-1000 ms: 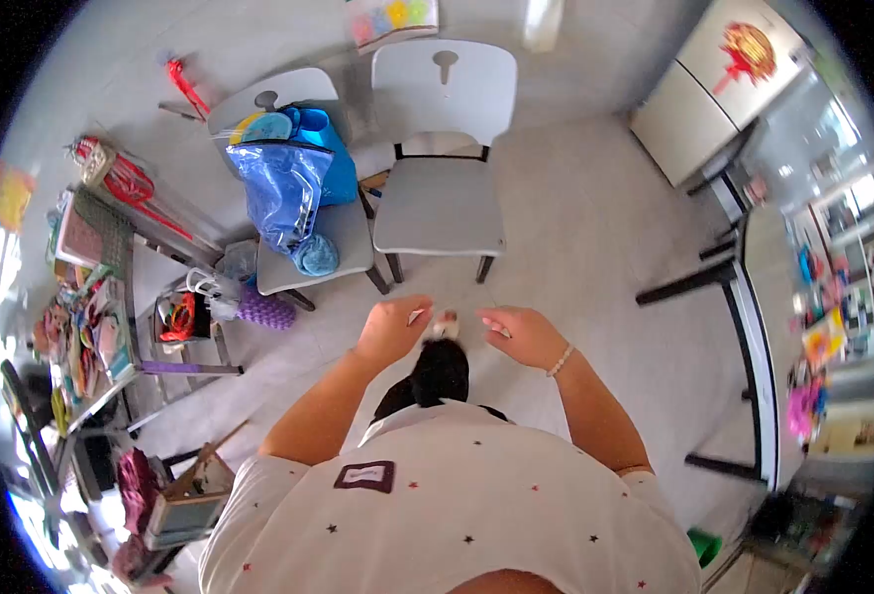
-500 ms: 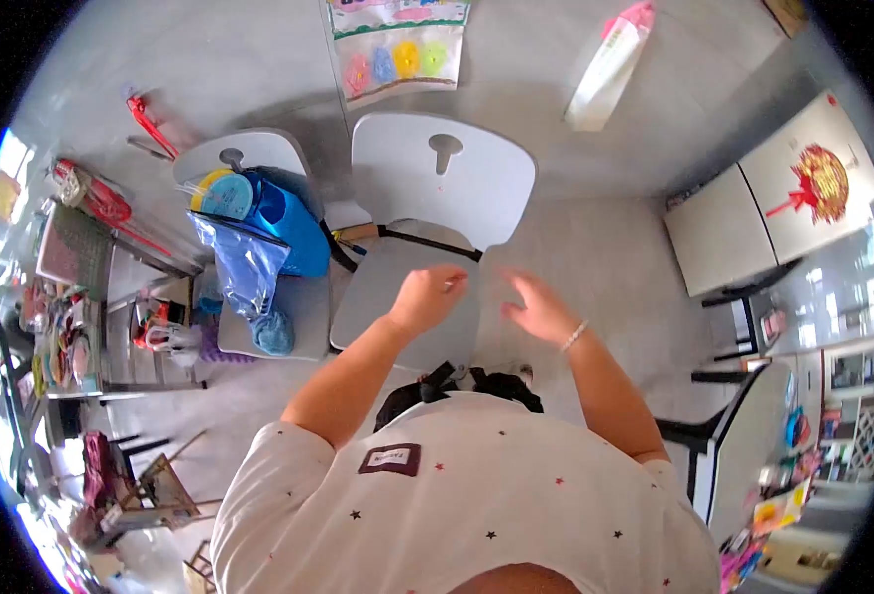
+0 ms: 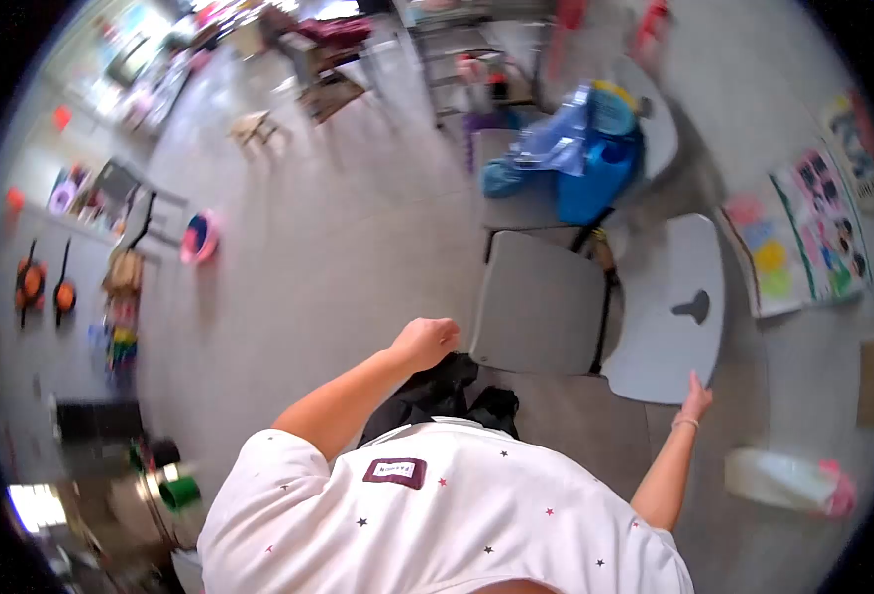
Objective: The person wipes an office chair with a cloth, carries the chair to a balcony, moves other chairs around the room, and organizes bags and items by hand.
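A grey chair [image 3: 541, 302] with a pale backrest stands right of centre. At the near edge of that backrest, my right hand [image 3: 695, 401] is closed on it, a bracelet at the wrist. My left hand [image 3: 425, 345] is in front of my body, left of the seat and apart from it. Its fingers are curled together, and whatever they may hold is hidden. On a second chair [image 3: 657, 124] behind lie a blue bag [image 3: 600, 178], a clear bluish plastic pouch [image 3: 553, 144] and a round light-blue item [image 3: 610, 112].
A colourful poster [image 3: 803, 233] is at the right, with a long white package with a pink end [image 3: 788, 480] below it. A pink basin [image 3: 200, 238] and a small wooden stool [image 3: 256, 129] stand on the floor to the left. Shelving [image 3: 486, 45] rises at the back.
The view has swung left, so the chairs now appear further right. My right hand has moved from mid-air onto the chair's backrest. My left hand is no longer over the seat.
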`<move>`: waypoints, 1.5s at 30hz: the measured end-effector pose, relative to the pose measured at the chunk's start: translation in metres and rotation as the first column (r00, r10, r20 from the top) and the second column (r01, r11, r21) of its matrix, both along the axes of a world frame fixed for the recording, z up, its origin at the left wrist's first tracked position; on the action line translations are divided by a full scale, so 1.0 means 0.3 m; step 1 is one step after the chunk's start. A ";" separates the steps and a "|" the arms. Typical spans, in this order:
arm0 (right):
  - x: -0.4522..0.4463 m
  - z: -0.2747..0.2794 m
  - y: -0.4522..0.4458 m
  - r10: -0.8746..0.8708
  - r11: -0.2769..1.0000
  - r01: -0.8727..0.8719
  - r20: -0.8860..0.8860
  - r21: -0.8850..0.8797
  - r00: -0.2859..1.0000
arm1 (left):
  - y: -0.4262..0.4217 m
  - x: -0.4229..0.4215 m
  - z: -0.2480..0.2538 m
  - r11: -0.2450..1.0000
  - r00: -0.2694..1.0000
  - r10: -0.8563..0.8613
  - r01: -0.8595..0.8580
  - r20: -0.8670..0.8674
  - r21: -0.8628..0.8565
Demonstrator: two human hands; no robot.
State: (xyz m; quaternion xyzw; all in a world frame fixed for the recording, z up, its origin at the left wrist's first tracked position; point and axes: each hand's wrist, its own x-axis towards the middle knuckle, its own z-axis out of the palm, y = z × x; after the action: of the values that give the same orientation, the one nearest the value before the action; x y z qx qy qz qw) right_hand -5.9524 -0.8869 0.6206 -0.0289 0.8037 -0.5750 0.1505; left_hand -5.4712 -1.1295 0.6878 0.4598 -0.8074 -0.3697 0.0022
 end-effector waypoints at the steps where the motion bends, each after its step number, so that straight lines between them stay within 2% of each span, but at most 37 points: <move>1: -0.004 -0.006 0.003 -0.017 1.000 0.018 -0.047 0.016 0.999 | 0.058 0.084 0.005 0.998 0.998 0.070 -0.070 -0.006 0.002; 2: 0.012 -0.008 0.000 -0.045 0.999 0.047 -0.101 0.025 0.994 | 0.108 0.170 -0.006 0.992 0.991 0.129 -0.129 -0.018 0.001; 3: 0.028 -0.001 0.018 -0.019 0.999 0.022 -0.087 0.027 0.996 | 0.145 0.229 -0.009 0.984 0.984 0.176 -0.176 -0.036 0.002; 4: 0.056 -0.017 0.001 0.027 0.999 -0.026 -0.050 0.027 0.998 | 0.200 0.286 0.002 0.958 0.959 0.282 -0.283 0.022 0.037; 5: 0.096 -0.004 0.011 0.050 0.998 -0.049 -0.031 0.033 0.998 | 0.246 0.334 0.002 0.951 0.952 0.305 -0.305 0.005 0.045; 8: 0.288 0.009 0.064 -0.052 0.987 0.066 -0.097 0.147 0.994 | 0.395 0.480 -0.019 0.949 0.947 0.311 -0.306 -0.074 0.075; 11: 0.511 -0.016 0.125 -0.133 0.987 0.125 0.077 0.103 0.988 | 0.481 0.621 -0.008 0.974 0.961 0.222 -0.227 -0.166 -0.011; 12: 0.559 -0.073 0.147 -0.145 0.987 0.152 0.122 -0.050 0.982 | 0.513 0.676 0.004 0.960 0.940 0.275 -0.280 -0.203 0.005; 13: 0.745 0.007 0.138 -0.131 0.982 0.157 0.208 -0.110 0.969 | 0.556 0.743 0.010 0.957 0.931 0.289 -0.289 -0.222 0.034; 14: 0.801 -0.072 0.186 -0.109 0.977 0.143 0.207 -0.161 0.972 | 0.617 0.829 -0.003 0.950 0.919 0.310 -0.306 -0.244 0.057; 15: 0.905 -0.013 0.180 -0.092 0.957 0.165 0.292 -0.237 0.952 | 0.669 0.923 -0.043 0.947 0.913 0.321 -0.309 -0.251 0.088; 16: 1.013 0.058 0.169 -0.126 0.971 0.184 0.324 -0.155 0.937 | 0.710 1.027 -0.103 0.941 0.901 0.337 -0.316 -0.272 0.117; 17: 1.035 -0.023 0.182 -0.082 0.947 0.166 0.291 -0.276 0.953 | 0.776 1.131 -0.142 0.931 0.884 0.363 -0.331 -0.297 0.153; 18: 1.094 0.005 0.137 -0.103 0.977 0.146 0.250 -0.158 0.963 | 0.825 1.208 -0.142 0.928 0.904 0.370 -0.350 -0.215 0.127; 19: 1.186 0.027 0.094 -0.034 0.975 0.065 0.147 -0.211 0.989 | 0.877 1.303 -0.143 0.930 0.921 0.367 -0.359 -0.128 0.083; 20: 1.317 0.135 0.055 0.076 0.979 -0.031 0.217 -0.203 0.973 | 0.929 1.388 -0.146 0.900 0.890 0.434 -0.421 -0.140 0.115; 21: 1.395 0.170 0.010 0.161 0.959 -0.077 0.301 -0.272 0.940 | 0.978 1.467 -0.159 0.863 0.852 0.502 -0.483 -0.146 0.149; 22: 1.461 0.199 -0.035 0.219 0.965 -0.156 0.325 -0.209 0.920 | 1.024 1.542 -0.197 0.821 0.813 0.567 -0.541 -0.137 0.185; 23: 1.562 0.245 -0.053 0.260 0.950 -0.154 0.416 -0.273 0.871 | 1.058 1.607 -0.230 0.770 0.767 0.630 -0.597 -0.122 0.225; 24: 1.640 0.216 -0.061 0.280 0.952 -0.193 0.423 -0.238 0.861 | 1.075 1.658 -0.242 0.757 0.756 0.647 -0.621 -0.100 0.205; 25: 1.769 0.296 -0.052 0.318 0.946 -0.249 0.460 -0.206 0.829 | 1.087 1.684 -0.251 0.736 0.736 0.671 -0.650 -0.083 0.188; 26: 1.775 0.132 -0.065 0.561 0.823 -0.389 0.486 -0.415 0.670 | 1.106 1.678 -0.264 0.710 0.709 0.701 -0.684 -0.074 0.171; 27: 1.927 0.314 -0.068 0.338 0.934 -0.086 0.782 -0.347 0.523 | 1.106 1.639 -0.242 0.721 0.717 0.691 -0.676 -0.092 0.150; 28: 1.927 0.143 -0.093 0.446 0.893 -0.184 0.864 -0.411 0.233 | 1.076 1.592 -0.181 0.730 0.723 0.683 -0.672 -0.106 0.123; 29: 2.047 0.196 -0.087 0.399 0.900 -0.287 0.883 -0.327 0.247 | 1.034 1.541 -0.138 0.736 0.727 0.677 -0.671 -0.119 0.090; 30: 2.140 0.168 -0.081 0.637 0.720 -0.568 0.704 -0.398 0.314 | 0.993 1.480 -0.127 0.762 0.743 0.643 -0.644 -0.184 0.060; 32: 2.237 0.176 -0.145 0.632 0.723 -0.496 0.751 -0.481 0.193 | 0.924 1.346 -0.117 0.815 0.776 0.555 -0.579 -0.301 0.009; 33: 2.224 0.206 -0.157 0.732 0.579 -0.566 0.680 -0.586 0.045 | 0.887 1.279 -0.113 0.842 0.792 0.497 -0.539 -0.355 -0.023; 35: 2.184 0.322 -0.196 0.835 0.240 -0.592 0.475 -0.769 -0.279 | 0.829 1.137 -0.064 0.836 0.865 0.434 -0.490 -0.251 -0.247; 36: 2.133 0.362 -0.214 0.922 0.016 -0.715 0.287 -0.699 -0.260 | 0.803 1.071 -0.023 0.814 0.892 0.351 -0.441 -0.284 -0.378; 37: 2.057 0.396 -0.229 0.959 -0.186 -0.811 0.079 -0.555 -0.273 | 0.782 1.008 0.008 0.774 0.915 0.264 -0.390 -0.306 -0.499; 39: 1.892 0.445 -0.219 0.965 -0.225 -0.974 -0.146 -0.042 -0.216 | 0.744 0.900 0.007 0.732 0.968 0.170 -0.251 -0.187 -0.634; 40: 1.808 0.392 -0.203 0.963 -0.211 -0.977 -0.165 0.042 -0.215 | 0.722 0.860 0.006 0.704 0.985 0.124 -0.174 -0.122 -0.688; 41: 1.740 0.343 -0.182 0.959 -0.193 -0.973 -0.186 0.128 -0.214 | 0.691 0.828 0.011 0.767 0.992 0.105 -0.034 0.074 -0.641; 43: 1.672 0.353 -0.106 0.929 -0.345 -0.843 0.023 0.412 -0.369 | 0.625 0.778 0.025 0.865 0.900 0.013 0.208 0.435 -0.456; 44: 1.665 0.335 -0.079 0.894 -0.447 -0.792 0.171 0.416 -0.415 | 0.601 0.762 0.034 0.858 0.810 -0.043 0.330 0.585 -0.393; 45: 1.670 0.307 -0.051 0.837 -0.545 -0.736 0.318 0.402 -0.447 | 0.573 0.763 0.039 0.834 0.795 -0.183 0.437 0.578 -0.336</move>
State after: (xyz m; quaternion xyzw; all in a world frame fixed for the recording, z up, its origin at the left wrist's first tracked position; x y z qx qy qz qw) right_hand -5.4514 -0.9022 0.7126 -0.7143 0.5060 0.0591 0.4798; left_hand -5.2422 -0.9575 0.6995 0.3859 -0.9058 -0.0267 -0.1730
